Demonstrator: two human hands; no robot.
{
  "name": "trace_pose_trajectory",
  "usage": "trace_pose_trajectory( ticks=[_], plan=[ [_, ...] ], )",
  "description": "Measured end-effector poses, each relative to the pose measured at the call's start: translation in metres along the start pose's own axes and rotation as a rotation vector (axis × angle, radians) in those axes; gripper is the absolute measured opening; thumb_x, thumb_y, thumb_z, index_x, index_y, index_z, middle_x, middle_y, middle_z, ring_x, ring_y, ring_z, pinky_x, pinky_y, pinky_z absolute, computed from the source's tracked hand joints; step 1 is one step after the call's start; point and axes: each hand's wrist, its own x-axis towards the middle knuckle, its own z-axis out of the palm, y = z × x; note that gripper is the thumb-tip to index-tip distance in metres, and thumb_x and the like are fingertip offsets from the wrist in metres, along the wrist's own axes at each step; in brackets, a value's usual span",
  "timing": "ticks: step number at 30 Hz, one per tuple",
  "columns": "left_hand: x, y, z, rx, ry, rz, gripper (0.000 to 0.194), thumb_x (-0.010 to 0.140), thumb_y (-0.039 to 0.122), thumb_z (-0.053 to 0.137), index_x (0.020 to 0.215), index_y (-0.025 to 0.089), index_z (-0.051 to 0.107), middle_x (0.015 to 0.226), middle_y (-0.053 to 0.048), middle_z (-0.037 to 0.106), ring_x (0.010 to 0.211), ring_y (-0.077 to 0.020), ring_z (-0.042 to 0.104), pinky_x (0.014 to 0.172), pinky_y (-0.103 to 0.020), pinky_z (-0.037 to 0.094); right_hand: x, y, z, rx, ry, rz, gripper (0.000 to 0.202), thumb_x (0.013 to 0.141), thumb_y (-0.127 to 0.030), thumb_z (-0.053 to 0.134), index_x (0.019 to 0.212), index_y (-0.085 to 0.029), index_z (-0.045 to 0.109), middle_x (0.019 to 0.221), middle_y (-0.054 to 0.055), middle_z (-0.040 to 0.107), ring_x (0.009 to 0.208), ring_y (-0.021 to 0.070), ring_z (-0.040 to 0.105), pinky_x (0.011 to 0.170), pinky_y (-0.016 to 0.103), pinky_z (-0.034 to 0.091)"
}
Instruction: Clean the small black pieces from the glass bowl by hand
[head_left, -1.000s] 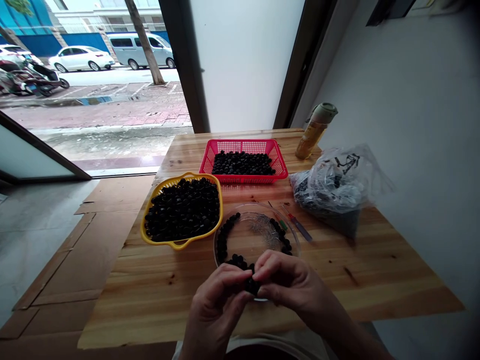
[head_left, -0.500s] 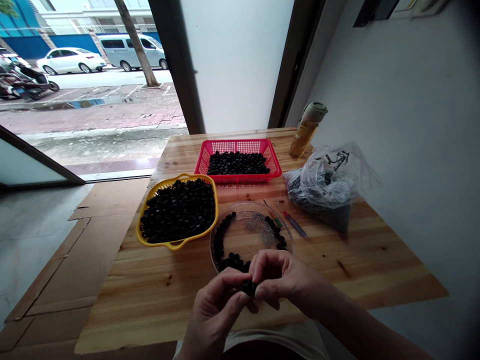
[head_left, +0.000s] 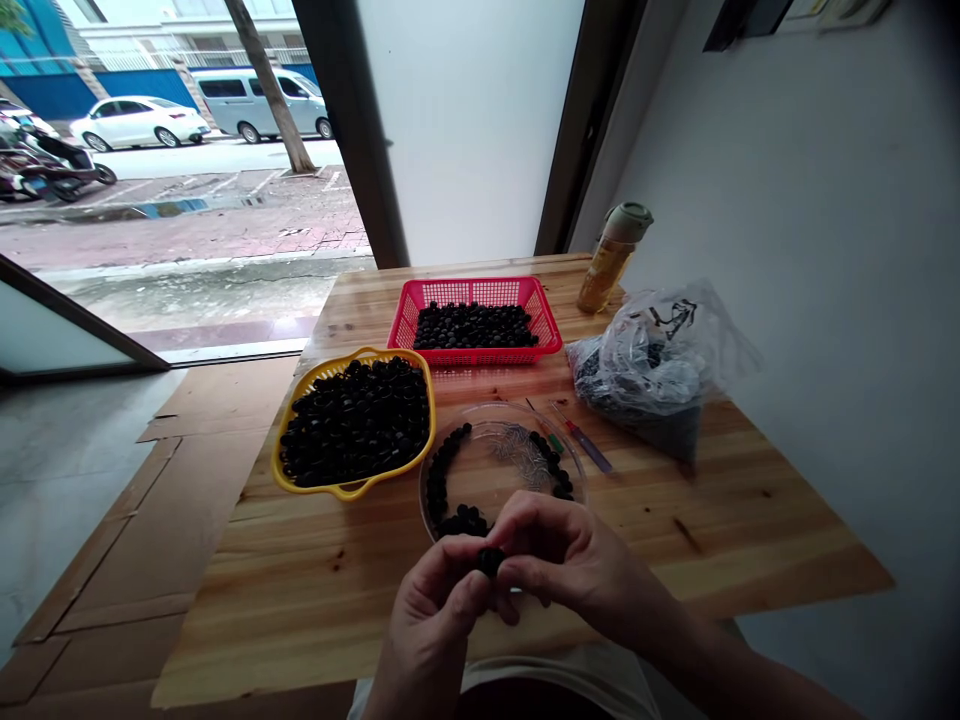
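Between the fingertips of my left hand (head_left: 442,600) and my right hand (head_left: 566,555) is a small round black piece (head_left: 490,562). Both hands pinch it at the near edge of a clear round tray (head_left: 480,470). Black pieces (head_left: 442,470) line the tray's left and near side, and more black pieces (head_left: 553,465) curve along its right. A heap of thin silvery pins (head_left: 525,455) lies inside the tray at the upper right. My fingers cover part of the tray's near rim.
Left of the tray stands a yellow basket (head_left: 352,490) heaped with black parts. Behind is a red basket (head_left: 480,356) of black pieces. To the right lie a screwdriver (head_left: 589,447), a green-handled tool (head_left: 555,441) and a filled plastic bag (head_left: 645,370). A bottle (head_left: 611,260) stands behind the bag.
The black piece and my fingertips have shifted slightly left and up. The piece is turned, so more of its round face shows. Baskets and tray stay in place.
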Motion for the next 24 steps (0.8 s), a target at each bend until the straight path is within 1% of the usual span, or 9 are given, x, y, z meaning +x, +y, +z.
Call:
trace_pose_trajectory(
  ticks=[2,5,9,12,17,21,24],
  plan=[
    [-0.0009,0.0,0.0009,-0.017,-0.004,-0.008,0.022,0.079,0.038,0.091,0.093,0.021,0.084,0.066,0.001,0.068,0.066,-0.0144,0.064,0.071,-0.028,0.054,-0.0015,0.0005,0.0008,-0.04,0.003,-0.082,0.029,0.085,-0.04,0.086,0.089,-0.018,0.068,0.067,-0.003,0.067,0.059,0.0126,0.068,0.055,0.022,0.053],
    [-0.0015,-0.0027,0.0012,-0.06,-0.002,-0.038,0.023,0.08,0.039,0.09,0.094,0.022,0.084,0.066,0.001,0.068,0.065,-0.0136,0.063,0.07,-0.027,0.053,-0.0036,0.0021,0.0021,-0.123,0.045,-0.151,0.026,0.089,-0.041,0.082,0.088,-0.019,0.069,0.069,-0.001,0.068,0.058,0.0132,0.068,0.057,0.024,0.056],
    [-0.0015,-0.0071,0.0018,-0.119,0.013,-0.071,0.027,0.078,0.041,0.091,0.096,0.023,0.084,0.066,0.001,0.068,0.064,-0.0133,0.064,0.069,-0.027,0.053,-0.0055,0.0046,0.0035,-0.177,0.067,-0.171,0.027,0.091,-0.044,0.08,0.089,-0.02,0.069,0.069,-0.001,0.067,0.056,0.0131,0.066,0.055,0.024,0.057],
    [-0.0023,-0.008,0.0027,-0.165,0.011,-0.086,0.026,0.078,0.039,0.092,0.096,0.022,0.084,0.067,0.0,0.069,0.064,-0.0136,0.065,0.068,-0.026,0.052,-0.0064,0.0065,0.0033,-0.197,0.091,-0.178,0.029,0.089,-0.045,0.082,0.09,-0.019,0.069,0.073,0.0,0.066,0.056,0.0125,0.065,0.052,0.023,0.056],
    [-0.0046,-0.0091,0.0014,-0.209,0.007,-0.109,0.026,0.077,0.038,0.093,0.096,0.022,0.084,0.072,-0.001,0.071,0.063,-0.0129,0.067,0.066,-0.025,0.052,-0.0079,0.0075,0.0023,-0.263,0.114,-0.211,0.024,0.089,-0.041,0.082,0.089,-0.019,0.072,0.079,0.0,0.065,0.057,0.0111,0.064,0.052,0.022,0.056],
    [-0.006,-0.0091,0.0001,-0.168,0.0,-0.073,0.024,0.079,0.038,0.091,0.097,0.023,0.084,0.067,0.001,0.07,0.065,-0.0124,0.066,0.067,-0.023,0.051,-0.0086,0.0053,0.0031,-0.349,0.127,-0.266,0.024,0.09,-0.041,0.082,0.088,-0.018,0.073,0.08,0.002,0.066,0.061,0.0124,0.065,0.054,0.023,0.055],
    [-0.0068,-0.0057,0.0,-0.088,-0.005,-0.016,0.021,0.083,0.037,0.089,0.098,0.024,0.084,0.068,0.001,0.071,0.067,-0.0135,0.067,0.073,-0.026,0.053,-0.0093,0.0023,0.0035,-0.362,0.113,-0.281,0.024,0.09,-0.04,0.081,0.087,-0.018,0.074,0.076,0.001,0.067,0.058,0.0112,0.063,0.052,0.021,0.052]
  ],
)
